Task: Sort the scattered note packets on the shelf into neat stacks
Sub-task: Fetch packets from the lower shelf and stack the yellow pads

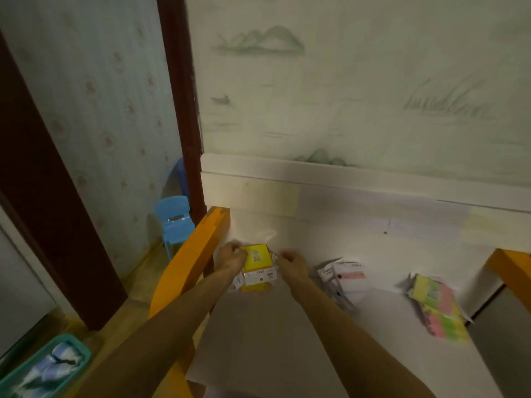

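Three clusters on white shelf [373, 245]: yellow-topped note packet stack [256, 268] far left, white packets [344, 275] middle, pink-green-yellow packets [436, 308] right. Left hand [231, 258] and right hand [293, 264], fingers curled, grip the yellow stack's sides.

Blue plastic chair [175, 222] on the floor left of the shelf, beside a dark red door frame [179, 90]. Teal basket [46, 366] at bottom left, holding bluish-white items, blurred. Pale wallpaper [359, 67] with faint green mountain drawings behind the shelf. Patterned wallpaper [94, 90] left of the frame. Orange wooden rail [191, 261] along the shelf's left edge.
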